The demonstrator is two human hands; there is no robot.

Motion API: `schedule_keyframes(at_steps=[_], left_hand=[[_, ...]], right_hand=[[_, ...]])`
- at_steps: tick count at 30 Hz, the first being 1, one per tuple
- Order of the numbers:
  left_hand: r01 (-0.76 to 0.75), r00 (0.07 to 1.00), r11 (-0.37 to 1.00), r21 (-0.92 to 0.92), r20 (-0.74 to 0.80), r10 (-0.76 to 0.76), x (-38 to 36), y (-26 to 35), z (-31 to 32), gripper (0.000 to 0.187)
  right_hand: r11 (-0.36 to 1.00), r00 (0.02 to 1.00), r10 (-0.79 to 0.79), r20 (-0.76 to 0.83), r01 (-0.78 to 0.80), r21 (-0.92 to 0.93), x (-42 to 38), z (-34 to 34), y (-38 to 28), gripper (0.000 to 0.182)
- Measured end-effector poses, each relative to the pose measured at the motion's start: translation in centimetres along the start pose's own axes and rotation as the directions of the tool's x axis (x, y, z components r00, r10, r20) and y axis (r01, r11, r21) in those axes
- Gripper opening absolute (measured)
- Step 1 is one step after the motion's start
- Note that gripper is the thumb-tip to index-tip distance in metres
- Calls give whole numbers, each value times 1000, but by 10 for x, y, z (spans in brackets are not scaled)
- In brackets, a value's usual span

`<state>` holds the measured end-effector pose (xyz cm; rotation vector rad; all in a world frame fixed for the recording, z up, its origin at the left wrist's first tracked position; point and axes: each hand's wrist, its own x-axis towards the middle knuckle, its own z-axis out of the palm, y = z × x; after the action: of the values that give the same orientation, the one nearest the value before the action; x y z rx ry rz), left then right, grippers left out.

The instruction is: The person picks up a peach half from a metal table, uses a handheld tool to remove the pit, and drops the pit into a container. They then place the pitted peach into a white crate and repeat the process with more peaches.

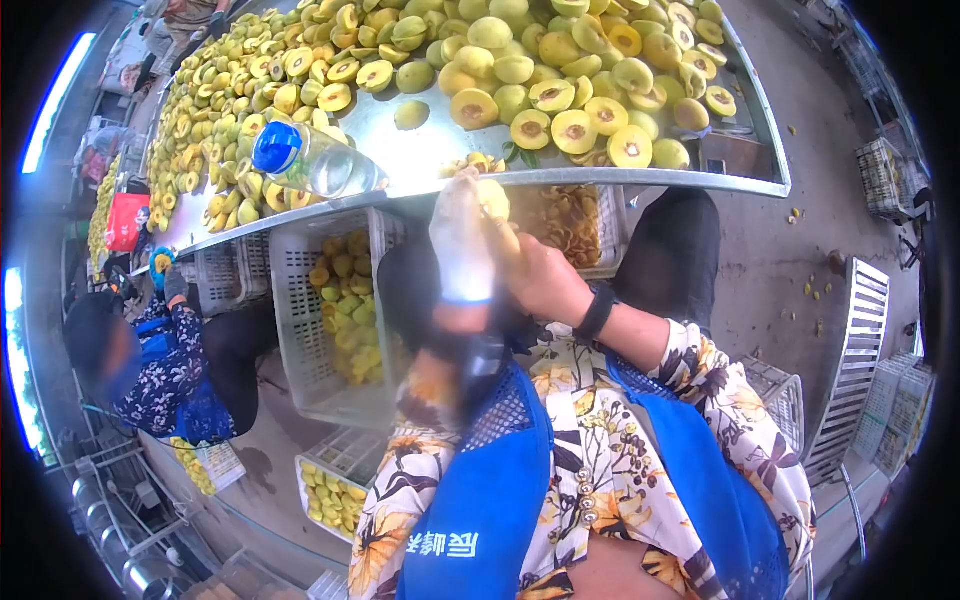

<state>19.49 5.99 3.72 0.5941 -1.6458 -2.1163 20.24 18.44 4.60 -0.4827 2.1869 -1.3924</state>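
Observation:
My left hand [462,240], in a pale glove and blurred, is closed on a yellow peach piece [493,198] just in front of the table's near edge. Pressed close beside it, my bare right hand [548,284] with a black wristband has its fingers curled shut; whatever lies inside them is hidden. Beyond both hands, many halved yellow-green peaches [572,130] are heaped on the metal table [640,178], several with cut faces and pit hollows up. Near my fingers, small peach scraps [478,162] lie at the table edge.
A water bottle with a blue cap [277,148] lies on the table. Below stand a white crate [290,320] of peach halves and a crate of brown pits or scraps [570,222]. Another person [170,370] sits at left. A slatted white rack [850,365] stands at right.

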Motion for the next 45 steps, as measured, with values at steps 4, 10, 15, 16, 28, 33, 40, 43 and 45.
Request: schedule_keyframes(at_steps=[4,10,15,16,28,33,40,43,45], left_hand=[[424,903,857,-294,71,-423,5,12,-2,35],[189,982,982,-24,23,-189,8,3,-2,36],[357,926,927,-111,169,-337,7,10,0,33],[356,926,930,-88,169,-339,9,10,0,32],[20,985,999,30,173,-25,22,2,-17,39],[113,895,976,186,-445,-19,30,22,-114,29],[-350,854,154,924,248,458,82,62,-58,33],[-492,837,58,869,454,305,126,47,3,39],[-526,831,56,848,499,246,158,12,27,42]], right_hand=[[994,993,-110,-44,110,-14,-3,11,8,31],[987,992,67,110,-82,136,-4,-1,-8,30],[937,973,119,200,-176,301,-5,-6,-11,18],[884,943,161,291,-269,382,-5,-9,-11,16],[325,758,-172,629,-559,763,11,-7,15,12],[974,936,-95,338,17,225,18,-28,21,16],[979,973,99,208,-58,-195,4,-26,31,37],[975,979,71,190,-28,-223,-1,-30,25,37],[973,981,71,183,-27,-229,-7,-34,32,37]])
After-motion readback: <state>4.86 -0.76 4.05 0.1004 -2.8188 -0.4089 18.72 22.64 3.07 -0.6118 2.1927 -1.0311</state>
